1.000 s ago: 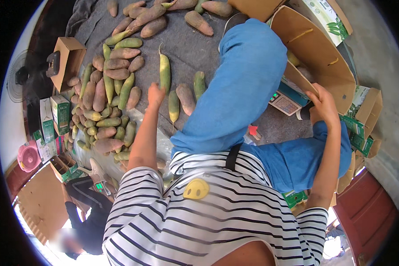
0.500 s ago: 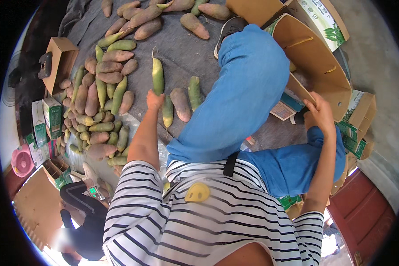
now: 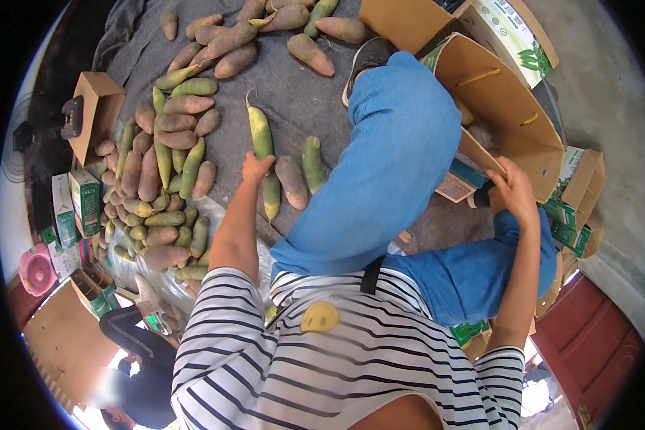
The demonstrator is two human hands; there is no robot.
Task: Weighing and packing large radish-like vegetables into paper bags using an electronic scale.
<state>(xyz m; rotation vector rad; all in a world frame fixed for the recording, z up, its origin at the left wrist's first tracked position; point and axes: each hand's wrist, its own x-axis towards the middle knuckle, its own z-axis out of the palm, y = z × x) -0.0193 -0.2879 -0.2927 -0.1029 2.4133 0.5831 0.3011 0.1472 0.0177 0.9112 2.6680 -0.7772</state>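
Note:
My left hand [image 3: 256, 168] is closed round the lower end of a long green radish [image 3: 260, 131], whose thin root tip points away from me. Just below that hand lies another green radish [image 3: 271, 195]. To its right are a reddish, soil-dusted radish [image 3: 292, 182] and a second green one [image 3: 312, 163], beside my raised knee. My right hand [image 3: 514, 188] grips the near edge of an open cardboard box [image 3: 512, 89], with the thumb outside the wall and the fingers partly hidden. Part of a few radishes shows inside that box.
A heap of green and reddish radishes [image 3: 161, 233] lies on the left, with more [image 3: 229, 39] at the far side of the dark cloth [image 3: 229, 93]. Cartons [image 3: 97, 118] stand along both sides. A person in dark clothing [image 3: 147, 380] is at the lower left, near a scale with a lit display.
The held radish has shifted slightly right and tilted, with my left hand still on its lower end. My right hand stays on the box edge. The view has moved a little.

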